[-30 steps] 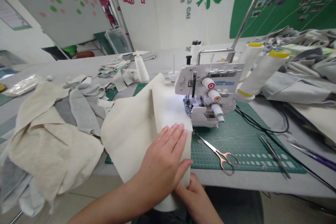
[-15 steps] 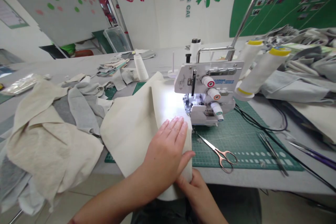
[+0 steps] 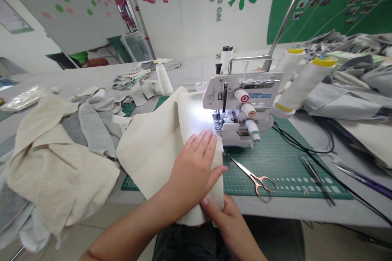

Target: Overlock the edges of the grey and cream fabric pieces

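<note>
Feeding a cream fabric panel [image 3: 159, 151] into the serger [image 3: 241, 106], at 12 o'clock from the hands. Left hand [image 3: 192, 171] lies flat, fingers spread, pressing the cloth just short of the presser foot; right hand [image 3: 225, 216] pinches the near hem at the table edge. Judging by the length of cloth short of the needle, approx. half the seam looks left to run (stitched part hidden behind the machine). Fabric: matte, soft, folded w/ one raised crease. At 3 o'clock, rose-gold scissors [image 3: 259, 181] on the gridded green cutting mat [image 3: 284, 163]. At 1 o'clock, white thread cones [image 3: 298, 85], yellow-capped. At 9 o'clock, heaped beige and grey offcuts [image 3: 70, 147].
</note>
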### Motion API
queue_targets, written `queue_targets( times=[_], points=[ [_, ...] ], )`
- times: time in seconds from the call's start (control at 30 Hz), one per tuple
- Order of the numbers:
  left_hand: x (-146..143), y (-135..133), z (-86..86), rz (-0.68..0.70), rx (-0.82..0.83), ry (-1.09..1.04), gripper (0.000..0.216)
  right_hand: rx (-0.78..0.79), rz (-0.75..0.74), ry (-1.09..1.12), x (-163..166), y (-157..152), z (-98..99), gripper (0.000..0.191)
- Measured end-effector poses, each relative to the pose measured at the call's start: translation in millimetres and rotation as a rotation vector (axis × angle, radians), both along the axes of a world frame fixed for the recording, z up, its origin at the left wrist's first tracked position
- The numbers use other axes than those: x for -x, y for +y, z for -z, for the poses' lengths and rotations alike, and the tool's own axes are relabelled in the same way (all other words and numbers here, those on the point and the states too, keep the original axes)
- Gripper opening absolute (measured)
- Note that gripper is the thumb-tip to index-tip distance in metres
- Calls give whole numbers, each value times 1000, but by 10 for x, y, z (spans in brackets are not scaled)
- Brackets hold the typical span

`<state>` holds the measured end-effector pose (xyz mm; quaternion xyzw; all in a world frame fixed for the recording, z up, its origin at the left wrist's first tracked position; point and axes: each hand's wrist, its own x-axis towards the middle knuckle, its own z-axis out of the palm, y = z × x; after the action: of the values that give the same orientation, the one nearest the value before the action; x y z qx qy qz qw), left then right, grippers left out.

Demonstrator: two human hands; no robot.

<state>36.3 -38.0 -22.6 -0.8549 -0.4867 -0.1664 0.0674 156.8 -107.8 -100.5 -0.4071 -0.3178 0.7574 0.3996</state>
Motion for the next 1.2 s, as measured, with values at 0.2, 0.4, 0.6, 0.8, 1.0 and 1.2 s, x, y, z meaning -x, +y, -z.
queue_targets(
  times=[0.2, 0.4, 0.6, 0.8, 1.0, 1.2],
  points=[
    [-3, 67, 7, 5, 13, -41, 61, -4, 6, -42, 11, 21, -67, 48],
    [-7, 120, -18, -8, 61, -172, 45, -40, -5, -70, -12, 51, -93, 47],
    [2, 191, -55, -15, 95, -187, 40, -41, 1, -74, -28, 65, -43, 44],
    [107, -83, -83, 33, 52, -146, 46, -76, 1, -56, -25, 105, 2, 45],
    [141, -432, 19, 97, 26, -110, 54, -70, 86, -60, -27, 106, 112, 49],
    [94, -368, 114, 79, -5, -79, 58, -51, 108, -56, 2, 111, 155, 48]
  ],
)
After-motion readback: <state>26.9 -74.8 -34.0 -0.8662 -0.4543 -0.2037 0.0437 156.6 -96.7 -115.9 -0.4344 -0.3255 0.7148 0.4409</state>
